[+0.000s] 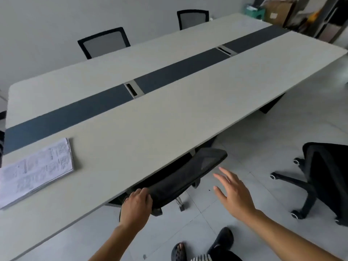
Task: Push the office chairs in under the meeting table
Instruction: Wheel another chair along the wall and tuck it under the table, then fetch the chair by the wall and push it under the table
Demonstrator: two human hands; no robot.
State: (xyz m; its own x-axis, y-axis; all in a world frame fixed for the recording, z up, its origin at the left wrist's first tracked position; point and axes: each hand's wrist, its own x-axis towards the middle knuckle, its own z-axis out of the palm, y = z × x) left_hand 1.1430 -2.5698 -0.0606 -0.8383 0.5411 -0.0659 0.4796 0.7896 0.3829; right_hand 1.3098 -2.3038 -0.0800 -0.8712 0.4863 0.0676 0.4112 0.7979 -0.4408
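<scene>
**Near-side chair almost home; one chair left out on the floor**

Left hand [136, 206] sits on the top edge of the near chair [186, 176], fingers curled over the backrest rim in a grip. Right hand [232, 191] hovers beside the same backrest, fingers spread and open, touching nothing.

Near chair: seat is hidden under the meeting table [169, 113]; backrest leans close against the table's near edge, slightly skewed to it. One castor shows below.

Second chair [323, 181] stands well apart from the table on the tiled floor, off to the right, star base and castors fully exposed. Two far chairs [104, 42] look tucked in along the opposite side.

A stack of papers [35, 172] lies on the tabletop, left, clear of the work.

Judgement: step in hand is finishing the push on the near chair. Next move likely calls for squaring that backrest, letting go, then turning right to take the loose chair by its back and roll it in, aiming between the table legs.
</scene>
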